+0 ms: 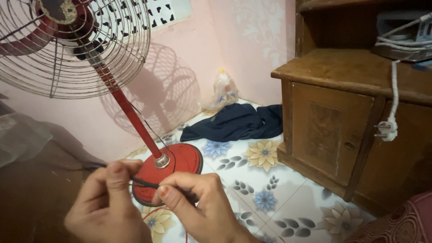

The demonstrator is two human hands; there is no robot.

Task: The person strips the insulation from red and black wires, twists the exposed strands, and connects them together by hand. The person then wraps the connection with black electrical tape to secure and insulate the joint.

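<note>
You're pinching a thin black cord [143, 182] between both hands, left hand [105, 202] gripping it with thumb and forefinger and right hand [202, 204] doing the same a bit further along, right above the red fan base [182, 162] on the tiled floor [288, 193]. That cord is looking light, floppy and a bit slick, so it's probably going to slide or kink if you're squeezing loosely. I'd say you're holding it in the right place, close together on the short stretch between your fingertips, not out on the slack end.
</note>
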